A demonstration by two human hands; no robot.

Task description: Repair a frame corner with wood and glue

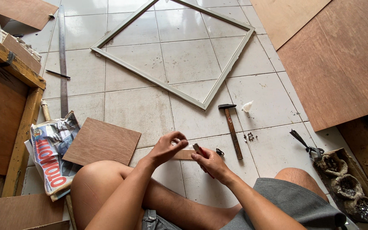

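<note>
Small wood strip [183, 154] lies on the tile floor [150, 106] just in front of the crossed legs, held between both hands. Left hand [167, 147] pinches its top edge w/ a small white bit; right hand [209, 162] is closed around a thin tool w/ red handle, tip at the strip. Work looks at early stage: frame [173, 53] lies well apart, hammer [231, 130] and nails [249, 136] near, untouched.

Bright, even daylight on pale floor tiles [184, 59]; soft short shadows, sharp focus, wide-angle bending at the edges.
</note>
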